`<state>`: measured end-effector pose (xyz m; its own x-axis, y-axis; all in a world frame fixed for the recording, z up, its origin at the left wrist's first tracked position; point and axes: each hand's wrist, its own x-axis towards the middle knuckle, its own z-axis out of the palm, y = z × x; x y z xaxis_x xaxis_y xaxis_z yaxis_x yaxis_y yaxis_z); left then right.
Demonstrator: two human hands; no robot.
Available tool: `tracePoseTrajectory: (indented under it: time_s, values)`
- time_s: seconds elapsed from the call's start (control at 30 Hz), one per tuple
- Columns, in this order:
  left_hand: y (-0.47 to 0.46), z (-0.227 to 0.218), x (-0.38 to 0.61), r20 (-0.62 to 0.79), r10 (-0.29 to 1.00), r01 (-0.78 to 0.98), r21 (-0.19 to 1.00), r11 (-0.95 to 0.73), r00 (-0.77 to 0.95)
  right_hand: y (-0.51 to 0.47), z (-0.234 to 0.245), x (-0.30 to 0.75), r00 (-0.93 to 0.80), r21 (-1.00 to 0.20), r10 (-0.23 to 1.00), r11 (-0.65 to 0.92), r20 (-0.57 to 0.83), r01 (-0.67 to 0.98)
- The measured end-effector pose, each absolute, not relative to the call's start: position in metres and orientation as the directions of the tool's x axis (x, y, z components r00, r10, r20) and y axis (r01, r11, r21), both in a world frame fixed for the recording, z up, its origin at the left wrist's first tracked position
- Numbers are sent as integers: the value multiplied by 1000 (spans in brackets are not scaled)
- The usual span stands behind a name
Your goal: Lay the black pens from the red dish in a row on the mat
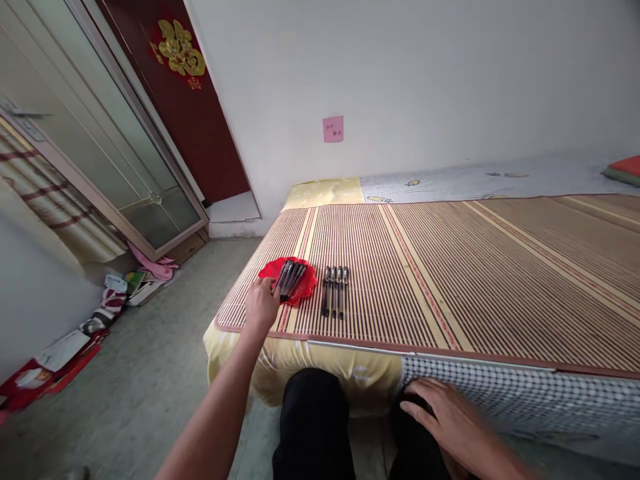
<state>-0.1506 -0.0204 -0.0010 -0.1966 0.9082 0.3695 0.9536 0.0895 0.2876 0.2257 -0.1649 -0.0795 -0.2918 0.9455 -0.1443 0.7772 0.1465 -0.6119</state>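
Observation:
My left hand (263, 303) reaches over the near-left rim of a red plate with a scalloped edge (306, 293). Its fingers are bent, and the thumb side lies against a bunch of black pens (293, 277) in the plate. The fingertips are partly hidden, so whether they pinch a pen or the rim does not show. To the right of the plate, several clear-barrelled pens (335, 293) lie side by side in a row on the striped mat. My right hand (447, 413) rests on my right knee with its fingers stretched out, holding nothing.
The striped bamboo mat (425, 267) covers a bed with a yellow and checked sheet (350, 363). Behind it, a pink note (333, 129) is stuck on the white wall. At the left are an open glass door (115, 133) and papers (65, 350) on the floor.

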Motion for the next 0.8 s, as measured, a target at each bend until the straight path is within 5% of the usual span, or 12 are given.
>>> tracePoseTrajectory:
  time_s: [0.23,0.57,0.73,0.8]
  values:
    - [12,4,-149,266,941,944,304,125,-210,-146,-84,253,-233,-517,912,28,-337,856]
    - [-18,26,-135,283,902,713,701,36,-325,-135,-110,294,-342,-832,872,-122,-351,542]
    - [-94,3,-76,191,965,362,925,-116,-177,-156,-104,313,-241,-860,928,-138,-286,491]
    - [-123,-11,-51,29,998,-213,976,-40,-57,-162,-102,318,-210,-849,940,-128,-268,512]
